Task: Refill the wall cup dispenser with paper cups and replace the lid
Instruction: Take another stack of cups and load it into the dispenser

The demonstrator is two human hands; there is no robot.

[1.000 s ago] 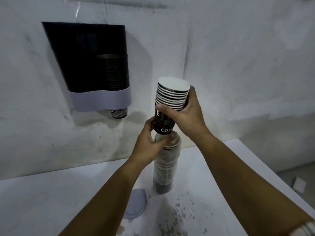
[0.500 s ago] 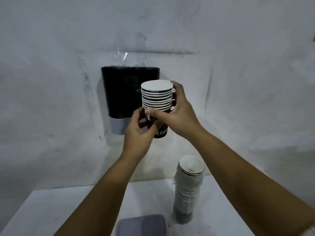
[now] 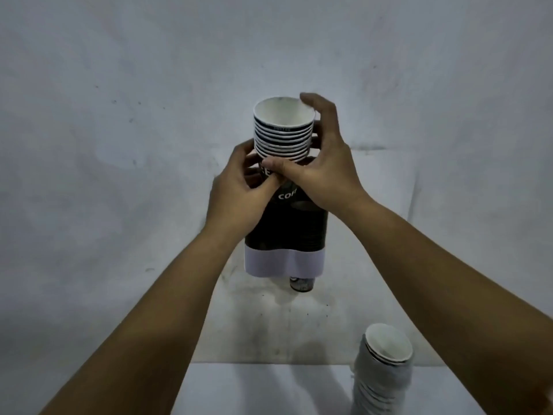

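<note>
A nested stack of paper cups [image 3: 283, 131], white-rimmed with dark printed sides, stands upright, mouths up, directly at twelve o'clock above the wall dispenser [image 3: 287, 232], a dark body with a pale band. One cup bottom [image 3: 301, 292] protrudes at its six o'clock.

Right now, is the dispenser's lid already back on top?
No: both hands hold a stack of paper cups at the top of the wall dispenser, and no lid shows there.

The bottom paper cup [image 3: 285, 194] of the held stack reads "COF", partly hidden.
</note>
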